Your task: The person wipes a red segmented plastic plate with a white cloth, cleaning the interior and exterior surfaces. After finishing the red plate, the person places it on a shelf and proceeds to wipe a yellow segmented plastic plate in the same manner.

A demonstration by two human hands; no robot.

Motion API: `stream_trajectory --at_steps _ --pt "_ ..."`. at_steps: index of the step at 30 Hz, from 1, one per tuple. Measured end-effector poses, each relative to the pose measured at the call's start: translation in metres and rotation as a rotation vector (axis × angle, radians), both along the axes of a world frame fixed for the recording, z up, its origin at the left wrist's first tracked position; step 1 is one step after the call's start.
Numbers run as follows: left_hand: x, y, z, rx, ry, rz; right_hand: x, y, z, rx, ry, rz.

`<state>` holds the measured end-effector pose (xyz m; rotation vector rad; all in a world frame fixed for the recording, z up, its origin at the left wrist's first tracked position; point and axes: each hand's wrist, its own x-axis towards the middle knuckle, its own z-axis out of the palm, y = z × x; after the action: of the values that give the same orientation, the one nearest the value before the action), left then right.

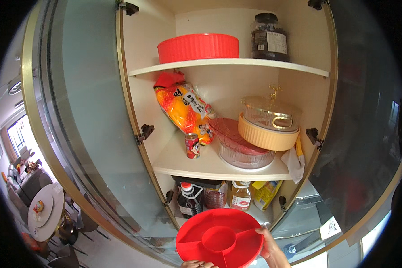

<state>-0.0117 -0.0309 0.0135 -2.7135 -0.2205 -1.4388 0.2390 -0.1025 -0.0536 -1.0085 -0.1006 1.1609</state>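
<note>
A round red plastic divided tray (249,222) is tilted toward me in front of the cabinet's lower shelf. It has a round middle cup and several compartments around it, with nothing in them. My right hand (271,249) grips its right rim, thumb on the edge. At the near rim, my left hand (197,264) holds the tray; only its fingers show, with a ring on one. Behind the tray stand a dark bottle with a red cap (189,201) and a clear bottle of yellowish liquid (240,197).
The upper shelf holds a red fluted container (197,49) and a dark jar (269,40). On the middle shelf are a snack bag (187,107), a red can (192,145) and leaning stacked bowls (269,135). Glass doors stand open; left is a round dining table (55,214).
</note>
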Motion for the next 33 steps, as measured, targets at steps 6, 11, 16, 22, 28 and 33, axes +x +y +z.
stream_trajectory --at_steps 6,11,16,22,28,33 --pt "-0.008 0.028 0.038 0.124 -0.077 -0.273 0.003 -0.026 0.033 0.335 -0.216 -0.004" --pt "0.004 0.038 0.071 -0.255 -0.343 -0.5 -0.01 -0.045 0.086 0.489 -0.315 -0.332" --pt "0.042 0.101 0.153 -0.46 -0.871 -0.407 0.016 -0.074 0.119 0.486 -0.242 -0.497" --pt "0.123 0.185 0.301 0.072 -0.513 0.118 0.006 -0.072 0.207 0.784 -0.415 -0.762" --pt "0.16 0.243 0.391 0.093 -0.228 0.253 0.029 -0.046 0.281 1.122 -0.736 -0.776" --pt "0.134 0.235 0.398 0.145 -0.029 0.372 0.034 0.012 0.37 0.927 -0.701 -0.809"
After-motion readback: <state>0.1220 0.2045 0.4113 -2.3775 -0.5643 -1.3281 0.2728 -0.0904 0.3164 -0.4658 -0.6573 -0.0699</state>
